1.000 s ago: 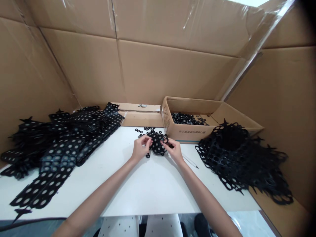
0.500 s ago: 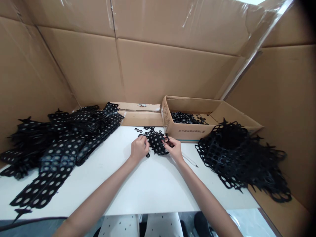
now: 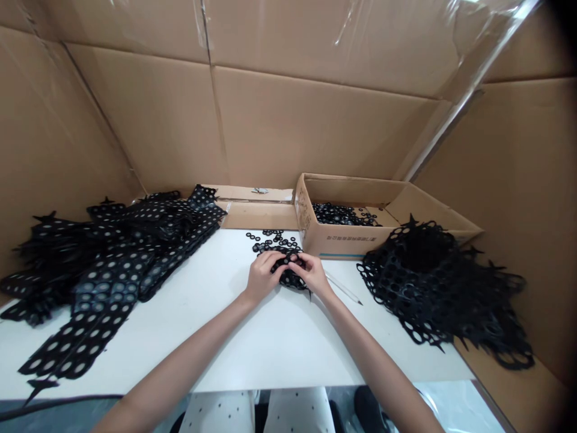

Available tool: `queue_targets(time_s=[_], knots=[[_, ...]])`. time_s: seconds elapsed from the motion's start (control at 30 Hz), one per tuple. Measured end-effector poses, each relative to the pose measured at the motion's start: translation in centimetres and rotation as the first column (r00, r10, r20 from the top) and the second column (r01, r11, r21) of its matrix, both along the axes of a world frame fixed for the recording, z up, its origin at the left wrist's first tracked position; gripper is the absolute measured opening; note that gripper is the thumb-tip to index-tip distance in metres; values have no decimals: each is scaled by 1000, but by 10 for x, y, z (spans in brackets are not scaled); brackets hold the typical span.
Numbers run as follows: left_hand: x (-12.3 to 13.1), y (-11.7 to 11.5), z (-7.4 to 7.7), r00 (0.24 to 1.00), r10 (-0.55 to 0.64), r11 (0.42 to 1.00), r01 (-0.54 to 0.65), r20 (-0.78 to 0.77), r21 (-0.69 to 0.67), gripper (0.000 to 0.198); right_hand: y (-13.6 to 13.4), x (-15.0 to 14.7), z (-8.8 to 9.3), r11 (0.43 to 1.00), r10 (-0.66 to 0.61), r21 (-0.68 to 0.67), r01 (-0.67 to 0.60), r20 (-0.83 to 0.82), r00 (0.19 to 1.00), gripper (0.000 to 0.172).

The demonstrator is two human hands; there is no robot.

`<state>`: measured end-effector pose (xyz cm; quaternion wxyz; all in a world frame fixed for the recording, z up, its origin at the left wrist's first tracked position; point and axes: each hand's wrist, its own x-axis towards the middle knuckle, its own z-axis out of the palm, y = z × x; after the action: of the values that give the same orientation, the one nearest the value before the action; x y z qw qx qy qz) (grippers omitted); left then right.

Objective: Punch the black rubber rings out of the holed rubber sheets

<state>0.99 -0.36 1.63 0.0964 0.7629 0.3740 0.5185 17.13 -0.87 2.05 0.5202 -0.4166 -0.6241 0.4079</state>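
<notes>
Between my two hands is a black rubber sheet with rows of round rings, bunched up over the white table. My left hand pinches its left side with thumb and forefinger. On its right side, my right hand grips the same sheet, fingertips close to those of the left. Small loose black rings lie scattered on the table just beyond my hands. The fingers partly cover the sheet, so the exact ring under them is hidden.
Black perforated sheets are heaped on the left. An open cardboard box at the back right contains many loose rings. Punched-out black webbing is piled at right. A thin pointed tool lies right of my hands. Cardboard walls surround the table.
My left hand has moved right and come onto the sheet, close to my right hand. The sheet is now bunched between both hands and sits slightly nearer me.
</notes>
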Motion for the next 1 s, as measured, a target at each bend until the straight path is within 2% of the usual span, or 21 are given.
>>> queue_targets(time_s=[0.23,0.37,0.47,0.57,0.63,0.7,0.8,0.9,0.97,1.0], knots=[[1,1,-1,994,-103,993,106,48,-60,14,1,2,-3,992,-55,121,45,85,995,17],[0,1,3,978,-161,968,183,134,-174,14,-6,0,2,975,-117,208,79,179,977,17],[-1,5,5,955,-122,924,209,270,-320,18,-10,-2,8,965,-111,256,53,217,970,18],[2,10,2,845,-20,800,333,534,-498,26,-11,-3,14,962,-61,275,-4,228,972,19],[6,11,-2,747,46,714,440,663,-545,30,-10,-4,17,956,-44,293,-25,224,974,19],[11,10,-7,673,100,667,501,733,-551,32,-9,-4,18,949,-34,312,-37,221,975,18],[17,8,-12,597,154,624,558,787,-546,34,-7,-3,17,946,-22,320,-52,223,975,18],[13,13,-11,493,275,599,584,826,-548,32,-6,2,16,948,-46,317,-22,206,978,17],[5,21,-8,447,317,625,565,837,-538,30,-4,8,15,951,-88,307,31,173,981,15],[0,25,-7,465,298,655,536,834,-533,30,-3,11,15,952,-112,301,61,154,982,14]])
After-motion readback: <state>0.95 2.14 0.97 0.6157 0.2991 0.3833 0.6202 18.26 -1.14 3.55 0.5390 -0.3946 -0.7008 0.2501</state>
